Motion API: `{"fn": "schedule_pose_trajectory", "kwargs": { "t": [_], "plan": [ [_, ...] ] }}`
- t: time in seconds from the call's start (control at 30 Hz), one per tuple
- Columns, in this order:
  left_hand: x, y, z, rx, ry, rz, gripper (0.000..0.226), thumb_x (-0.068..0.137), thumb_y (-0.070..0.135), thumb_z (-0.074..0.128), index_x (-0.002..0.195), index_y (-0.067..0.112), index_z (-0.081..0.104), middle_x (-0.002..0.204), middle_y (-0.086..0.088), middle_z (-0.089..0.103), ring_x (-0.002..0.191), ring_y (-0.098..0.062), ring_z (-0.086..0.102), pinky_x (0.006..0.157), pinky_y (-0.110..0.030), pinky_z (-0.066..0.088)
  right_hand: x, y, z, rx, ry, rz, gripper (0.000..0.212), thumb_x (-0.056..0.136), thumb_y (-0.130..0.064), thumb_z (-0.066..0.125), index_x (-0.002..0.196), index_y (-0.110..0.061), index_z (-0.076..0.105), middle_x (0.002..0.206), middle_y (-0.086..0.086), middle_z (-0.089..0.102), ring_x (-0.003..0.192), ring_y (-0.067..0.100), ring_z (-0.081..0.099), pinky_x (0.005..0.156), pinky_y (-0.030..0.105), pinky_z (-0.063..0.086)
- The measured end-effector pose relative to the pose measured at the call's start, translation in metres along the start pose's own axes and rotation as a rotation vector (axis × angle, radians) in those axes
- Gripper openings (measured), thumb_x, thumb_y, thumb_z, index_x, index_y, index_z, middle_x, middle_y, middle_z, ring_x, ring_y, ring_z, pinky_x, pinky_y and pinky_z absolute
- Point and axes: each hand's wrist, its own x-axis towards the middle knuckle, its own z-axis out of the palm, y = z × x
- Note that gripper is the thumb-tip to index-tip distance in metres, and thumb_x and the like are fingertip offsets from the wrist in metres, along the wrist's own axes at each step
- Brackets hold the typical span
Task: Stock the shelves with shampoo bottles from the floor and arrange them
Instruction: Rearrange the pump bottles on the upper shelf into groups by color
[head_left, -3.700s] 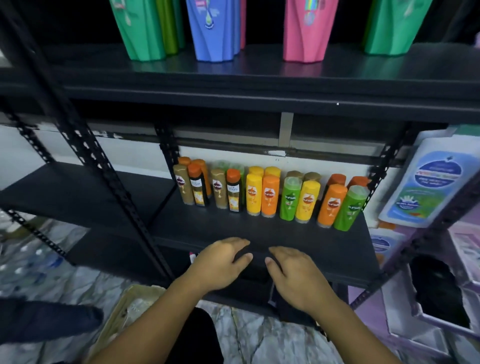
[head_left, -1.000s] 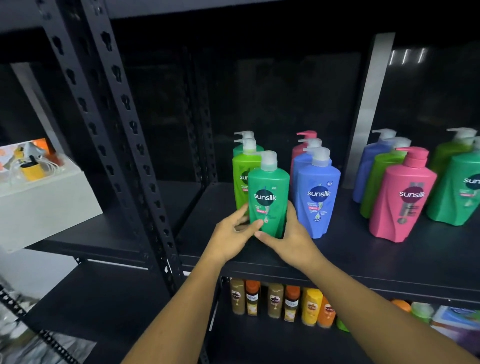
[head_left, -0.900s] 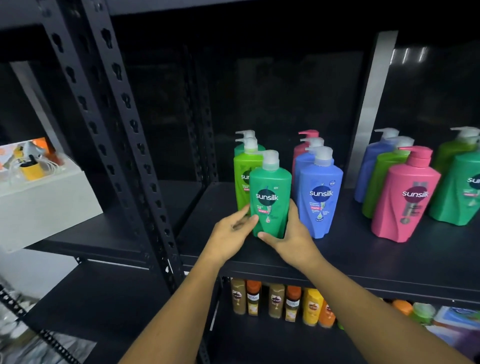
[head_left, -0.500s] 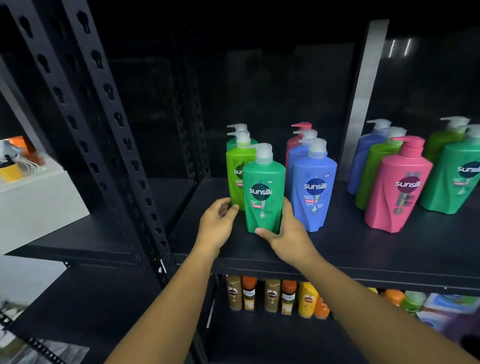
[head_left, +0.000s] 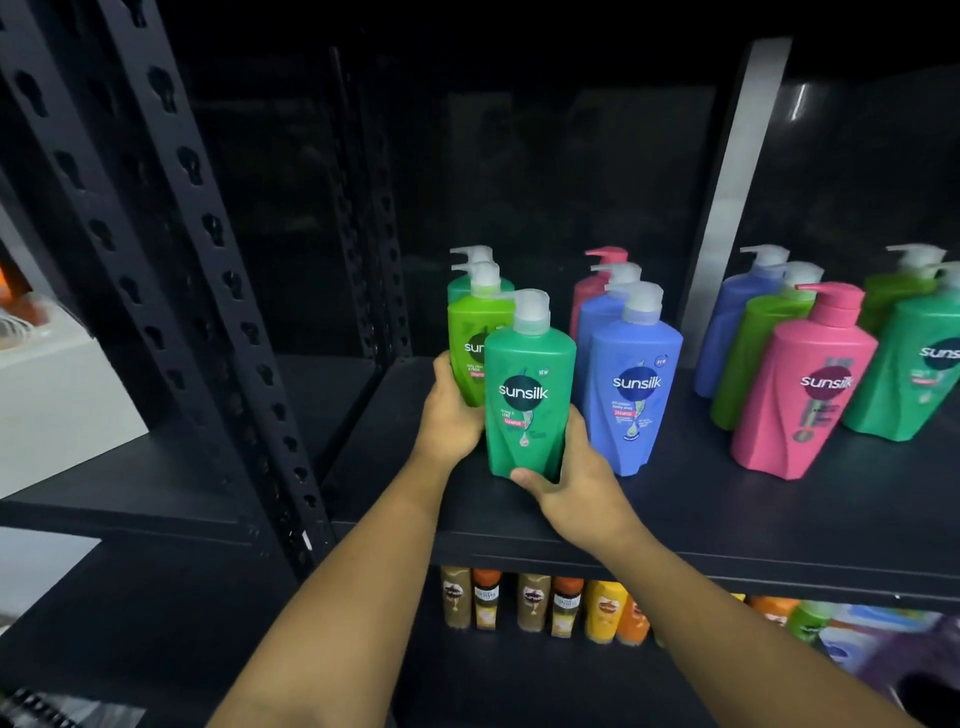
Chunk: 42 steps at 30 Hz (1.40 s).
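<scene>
Fingers (head_left: 574, 428) of my right hand (head_left: 571, 486) wrap the lower right side of the dark green bottle (head_left: 527, 395), with the thumb hooked across its front bottom corner, so that hand holds it firmly. My left hand (head_left: 449, 415) presses in at the bottle's left side. Its fingers are curled and hidden between that bottle and the lime bottle (head_left: 470, 338) just behind it to the left, and I cannot tell which of the two they grip.

The dark green bottle stands upright on the shelf (head_left: 727, 519) near the front edge, label facing me. It heads a short file with the lime bottle and another green one behind. Just right of it a blue bottle (head_left: 636, 395) fronts its own file. Well to the right, a pink bottle (head_left: 802, 395) leads a looser cluster of blue, lime and green. Below it, on the next level, small bottles (head_left: 545, 603) stand in a row.

I judge the stocking here mostly done: three groups are up, and I am squaring the front bottle. What remains, as I read it, is tidying that right-hand cluster. The floor is out of view, so I cannot say whether more bottles wait there.
</scene>
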Motion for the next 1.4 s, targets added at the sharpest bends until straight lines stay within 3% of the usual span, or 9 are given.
{"fn": "schedule_pose_trajectory", "kwargs": {
  "t": [0.23,0.37,0.57,0.7,0.83,1.0,1.1,1.23,1.4],
  "plan": [
    [-0.013,-0.002,-0.012,0.01,0.004,-0.012,0.075,0.082,0.03,0.085,0.139,0.031,0.036,0.115,0.016,0.067,0.101,0.007,0.065,0.075,-0.01,0.048,-0.003,-0.004,-0.001,0.003,0.0,0.004,0.082,0.084,-0.023,0.082,0.145,-0.039,0.029,0.127,-0.024,0.056,0.117,-0.003,0.053,0.099,0.019,0.041],
    [-0.026,-0.006,-0.028,0.032,0.038,-0.022,0.08,0.079,0.036,0.089,0.138,0.032,0.035,0.117,0.018,0.066,0.105,0.004,0.064,0.08,-0.016,0.049,-0.004,-0.006,-0.002,-0.003,0.004,0.006,0.08,0.084,-0.023,0.082,0.143,-0.039,0.031,0.124,-0.024,0.057,0.114,-0.002,0.053,0.096,0.017,0.041],
    [-0.051,-0.016,-0.06,0.08,0.076,-0.041,0.081,0.081,0.023,0.088,0.14,0.027,0.033,0.117,0.017,0.063,0.105,0.001,0.063,0.082,-0.013,0.047,-0.007,-0.01,-0.005,-0.013,-0.008,-0.01,0.086,0.084,-0.015,0.081,0.15,-0.035,0.028,0.126,-0.022,0.056,0.113,-0.003,0.053,0.098,0.016,0.038],
    [-0.066,-0.016,-0.071,0.093,0.05,-0.067,0.082,0.085,0.026,0.085,0.145,0.028,0.031,0.124,0.012,0.064,0.112,-0.009,0.064,0.095,-0.027,0.049,-0.009,-0.012,-0.006,-0.013,-0.019,0.0,0.083,0.085,-0.013,0.08,0.148,-0.032,0.03,0.123,-0.02,0.057,0.113,-0.001,0.054,0.101,0.021,0.041],
    [-0.074,-0.014,-0.065,0.154,0.102,-0.055,0.086,0.085,0.032,0.084,0.15,0.03,0.028,0.13,0.011,0.062,0.117,-0.015,0.062,0.094,-0.029,0.045,-0.01,-0.013,-0.006,-0.021,-0.029,0.02,0.078,0.086,-0.013,0.08,0.146,-0.027,0.032,0.122,-0.017,0.056,0.112,0.003,0.053,0.1,0.023,0.041],
    [-0.076,-0.012,-0.061,0.26,0.139,-0.033,0.109,0.085,0.046,0.08,0.159,0.041,0.0,0.157,0.007,0.037,0.128,-0.02,0.052,0.105,-0.046,0.047,0.003,-0.014,-0.001,-0.053,-0.06,0.083,0.074,0.087,-0.012,0.078,0.143,-0.022,0.031,0.121,-0.011,0.054,0.11,0.009,0.05,0.094,0.024,0.037],
    [-0.075,-0.014,-0.061,0.277,0.123,-0.032,0.112,0.085,0.049,0.077,0.158,0.044,-0.007,0.162,0.008,0.033,0.131,-0.023,0.053,0.106,-0.053,0.048,0.017,-0.012,0.008,-0.072,-0.041,0.119,0.07,0.087,-0.011,0.077,0.14,-0.02,0.032,0.124,-0.003,0.059,0.107,0.014,0.051,0.09,0.024,0.038],
    [-0.072,-0.016,-0.062,0.239,0.143,-0.025,0.105,0.084,0.046,0.079,0.158,0.04,0.005,0.153,0.009,0.043,0.13,-0.02,0.052,0.107,-0.052,0.047,0.039,-0.011,0.02,-0.105,-0.013,0.131,0.067,0.086,-0.012,0.078,0.137,-0.017,0.034,0.127,0.002,0.061,0.114,0.023,0.057,0.091,0.027,0.041],
    [-0.069,-0.018,-0.062,0.211,0.164,-0.006,0.09,0.081,0.042,0.08,0.149,0.041,0.022,0.137,0.009,0.053,0.119,-0.019,0.059,0.101,-0.052,0.051,0.066,-0.007,0.029,-0.113,-0.029,0.099,0.068,0.083,-0.01,0.08,0.137,-0.013,0.037,0.119,-0.002,0.059,0.107,0.017,0.056,0.09,0.024,0.04]
  ]
}}
